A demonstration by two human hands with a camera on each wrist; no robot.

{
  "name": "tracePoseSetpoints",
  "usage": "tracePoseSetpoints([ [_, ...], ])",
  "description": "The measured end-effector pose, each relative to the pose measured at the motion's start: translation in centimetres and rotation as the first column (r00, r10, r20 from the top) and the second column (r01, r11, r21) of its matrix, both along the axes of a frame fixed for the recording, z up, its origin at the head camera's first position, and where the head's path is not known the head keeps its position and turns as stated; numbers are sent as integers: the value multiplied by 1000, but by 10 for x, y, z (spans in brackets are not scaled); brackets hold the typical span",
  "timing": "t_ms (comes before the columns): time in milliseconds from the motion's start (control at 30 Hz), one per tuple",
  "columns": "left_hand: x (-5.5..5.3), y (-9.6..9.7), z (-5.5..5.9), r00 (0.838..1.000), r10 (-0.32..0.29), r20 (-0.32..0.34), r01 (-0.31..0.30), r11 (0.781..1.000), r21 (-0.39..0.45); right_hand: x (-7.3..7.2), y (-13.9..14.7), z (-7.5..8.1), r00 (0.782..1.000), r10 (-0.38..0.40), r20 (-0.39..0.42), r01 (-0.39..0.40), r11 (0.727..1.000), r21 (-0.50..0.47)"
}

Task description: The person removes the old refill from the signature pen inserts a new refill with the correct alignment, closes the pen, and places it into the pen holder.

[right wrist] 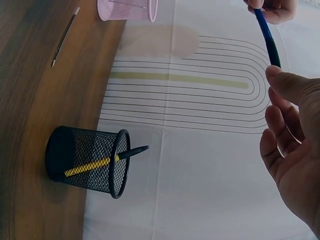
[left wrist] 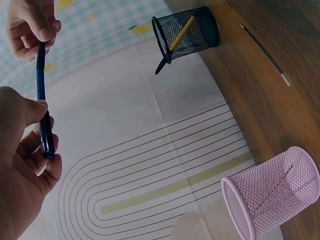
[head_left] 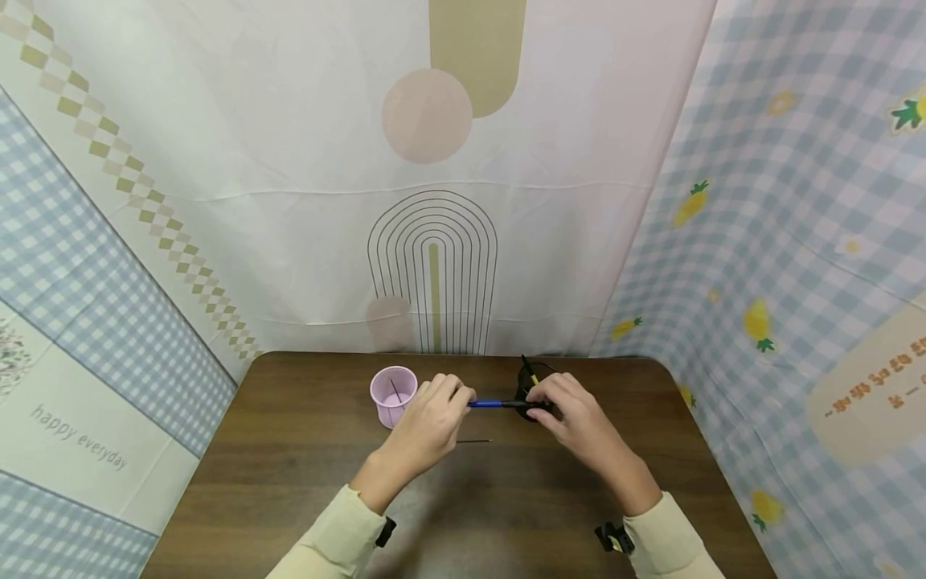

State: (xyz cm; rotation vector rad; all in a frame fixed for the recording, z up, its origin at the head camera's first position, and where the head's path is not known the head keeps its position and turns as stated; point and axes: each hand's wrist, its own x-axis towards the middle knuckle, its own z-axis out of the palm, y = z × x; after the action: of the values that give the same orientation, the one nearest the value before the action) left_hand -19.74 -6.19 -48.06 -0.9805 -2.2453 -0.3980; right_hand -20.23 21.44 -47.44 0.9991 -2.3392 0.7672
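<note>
A blue pen [head_left: 488,404] with a black grip section is held level between both hands above the table. My left hand [head_left: 432,414] pinches its blue barrel between thumb and fingers. At the dark end, my right hand [head_left: 575,420] pinches with thumb and fingertip, its other fingers loosely bent. Below and behind the right hand stands a black mesh pen cup [right wrist: 62,155], a yellow-and-black pen [right wrist: 92,165] leaning in it. A pink mesh cup [head_left: 391,414] stands left of my left hand, with a thin dark rod [left wrist: 272,189] inside. One slim pen refill [left wrist: 265,52] lies on the wood.
The brown wooden table [head_left: 289,450] has rounded far corners. A printed white cloth [head_left: 311,241] hangs right behind its far edge, and checked cloths [head_left: 767,241] hang on both sides.
</note>
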Motion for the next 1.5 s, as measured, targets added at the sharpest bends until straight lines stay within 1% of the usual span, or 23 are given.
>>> tracePoseSetpoints([
  [167, 0, 1, 0, 1000, 1, -6, -1, 1000, 2, 0, -1, 1, 1000, 11, -22, -11, 1000, -9],
  [433, 1, 1, 3, 1000, 7, 0, -7, 1000, -9, 0, -2, 2, 1000, -10, -29, 9, 1000, -7],
  [667, 2, 2, 5, 1000, 17, -24, -18, 1000, -17, 0, -1, 2, 999, -16, -42, 16, 1000, 2],
  [967, 2, 2, 3, 1000, 25, -17, -26, 999, -31, 1, -1, 1, 999, -20, -41, 20, 1000, 7],
  [1167, 0, 2, 0, 999, 19, -46, -20, 1000, -22, 0, 0, -2, 999, -26, -44, 26, 1000, 3],
  [1300, 0, 3, 0, 999, 14, -38, -14, 1000, -15, 2, 2, -2, 999, -44, -27, 44, 999, 10],
  [1500, 0, 3, 0, 999, 22, -29, -22, 1000, -22, 2, 3, 1, 998, -39, -46, 40, 999, 29],
])
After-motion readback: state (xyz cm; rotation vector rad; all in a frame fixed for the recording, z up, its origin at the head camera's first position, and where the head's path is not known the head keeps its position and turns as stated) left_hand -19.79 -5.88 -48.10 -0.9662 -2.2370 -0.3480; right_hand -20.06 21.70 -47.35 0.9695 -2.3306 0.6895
